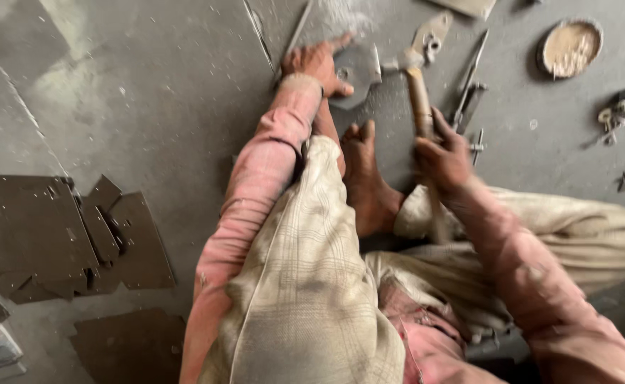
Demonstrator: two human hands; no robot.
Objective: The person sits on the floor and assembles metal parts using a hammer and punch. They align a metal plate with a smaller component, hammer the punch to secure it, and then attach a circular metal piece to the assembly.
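Under the left hand (317,64), a metal piece (358,71); right hand (444,156) grips hammer (419,92).

Seen from above, a person sits on the grey floor (149,107) with knees drawn up and one bare foot (365,181) planted between the hands. The left hand (318,65) presses down on a flat grey metal piece (358,71) lying on the floor, fingers spread over its edge. The right hand (442,156) is closed around the wooden handle of a hammer (417,85), whose metal head sits just beside the piece (whether it touches cannot be told). Near the hammer lie slim metal tools (471,82). A round dish (570,47) sits well apart at upper right, and dark cut sheets (63,238) are stacked at left.
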